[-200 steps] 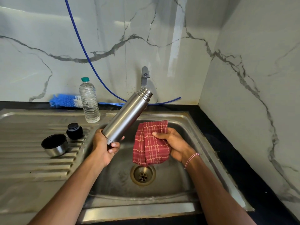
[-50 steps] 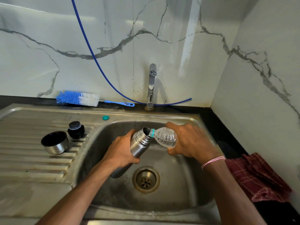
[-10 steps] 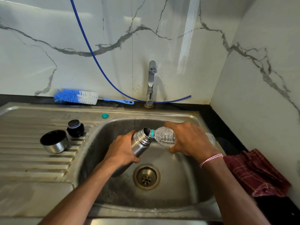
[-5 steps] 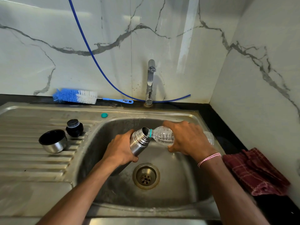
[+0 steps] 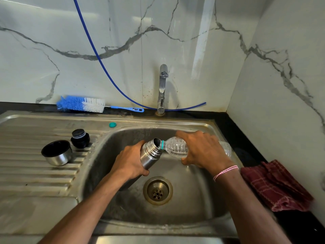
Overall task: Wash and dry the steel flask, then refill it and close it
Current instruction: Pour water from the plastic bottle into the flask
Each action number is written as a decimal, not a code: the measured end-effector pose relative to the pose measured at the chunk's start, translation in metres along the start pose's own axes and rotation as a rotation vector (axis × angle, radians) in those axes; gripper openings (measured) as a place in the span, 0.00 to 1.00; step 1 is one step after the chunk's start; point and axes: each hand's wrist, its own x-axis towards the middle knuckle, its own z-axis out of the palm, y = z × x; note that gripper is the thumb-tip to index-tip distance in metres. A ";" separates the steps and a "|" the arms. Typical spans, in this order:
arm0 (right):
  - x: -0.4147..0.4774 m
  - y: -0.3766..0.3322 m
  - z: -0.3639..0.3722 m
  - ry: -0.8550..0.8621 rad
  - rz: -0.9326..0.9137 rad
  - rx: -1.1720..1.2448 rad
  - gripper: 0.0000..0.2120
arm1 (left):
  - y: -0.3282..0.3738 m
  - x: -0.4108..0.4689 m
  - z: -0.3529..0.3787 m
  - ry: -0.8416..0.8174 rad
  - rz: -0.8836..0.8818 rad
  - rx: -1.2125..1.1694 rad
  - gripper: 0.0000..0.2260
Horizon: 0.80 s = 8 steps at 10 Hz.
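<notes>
My left hand [image 5: 131,162] grips the steel flask [image 5: 150,154] over the sink basin [image 5: 198,187], tilted with its open mouth up and to the right. My right hand [image 5: 204,149] holds a clear plastic water bottle [image 5: 175,147] on its side, its neck touching the flask's mouth. On the draining board stand the flask's black stopper [image 5: 80,140] and its steel cup lid [image 5: 57,152], mouth up. The bottle's teal cap [image 5: 112,124] lies on the sink rim.
A blue and white bottle brush [image 5: 81,104] lies along the back wall. The tap [image 5: 162,88] rises behind the basin, with a blue hose [image 5: 98,57] running past it. A red checked cloth [image 5: 276,185] lies on the black counter at the right. The drain [image 5: 157,190] sits below the flask.
Twenty seconds ago the flask was being held beside the red cloth. In the last second the bottle stays tipped into the flask; both hands have hardly moved.
</notes>
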 end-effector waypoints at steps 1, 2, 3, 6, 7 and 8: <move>0.000 0.001 0.000 0.005 -0.008 -0.002 0.39 | 0.000 0.000 0.000 -0.002 -0.002 -0.002 0.40; 0.000 0.002 0.000 0.003 -0.012 0.002 0.39 | 0.000 0.000 0.000 -0.005 -0.002 -0.002 0.41; 0.001 0.001 0.000 -0.008 -0.011 0.005 0.40 | 0.000 -0.001 0.000 -0.007 0.000 -0.004 0.41; 0.001 0.001 0.001 0.005 -0.014 -0.005 0.39 | 0.000 -0.001 0.000 -0.012 -0.002 -0.007 0.42; 0.000 0.001 0.001 0.001 -0.013 0.000 0.39 | 0.001 -0.001 0.000 -0.010 -0.004 -0.007 0.43; 0.000 0.001 0.001 0.001 -0.016 -0.008 0.39 | 0.001 -0.001 0.000 -0.010 -0.008 -0.011 0.42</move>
